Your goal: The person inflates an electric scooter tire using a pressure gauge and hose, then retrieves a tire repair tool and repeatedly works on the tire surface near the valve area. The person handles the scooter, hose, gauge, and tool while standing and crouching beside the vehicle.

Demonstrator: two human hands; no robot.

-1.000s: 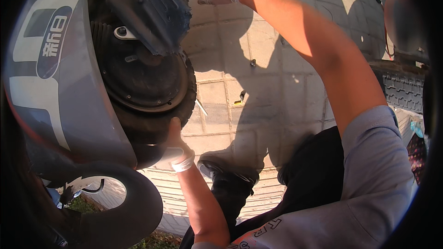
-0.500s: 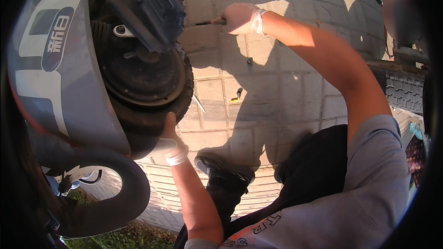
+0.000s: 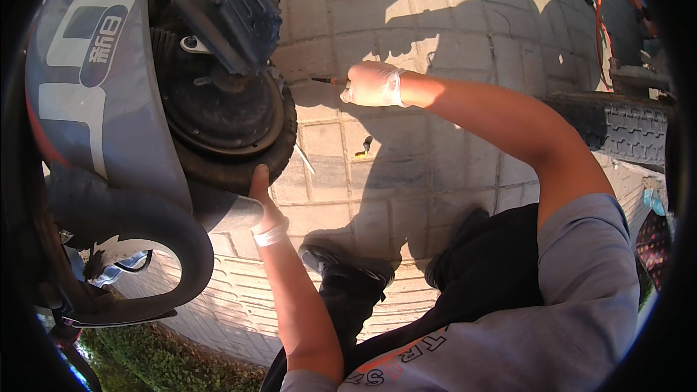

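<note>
A scooter lies on its side at the left, its small rear wheel (image 3: 225, 112) with a black hub and tyre facing me. My left hand (image 3: 263, 199), in a thin white glove, presses against the lower edge of that tyre. My right hand (image 3: 372, 84), also gloved, is closed on a thin tool with an orange handle (image 3: 325, 81) whose dark tip points left toward the wheel, a short way from the tyre. A black ribbed mudguard piece (image 3: 236, 14) sticks out above the hub.
The grey scooter body panel (image 3: 94, 80) and a black curved tube (image 3: 145, 225) fill the left. A small tool (image 3: 363, 147) and a thin white rod (image 3: 305, 160) lie on the brick paving. A loose tyre (image 3: 617, 127) lies at right, with my shoe (image 3: 348, 268) below.
My right hand has come down and left from the far paving toward the wheel, carrying the tool. My left hand has stayed on the tyre.
</note>
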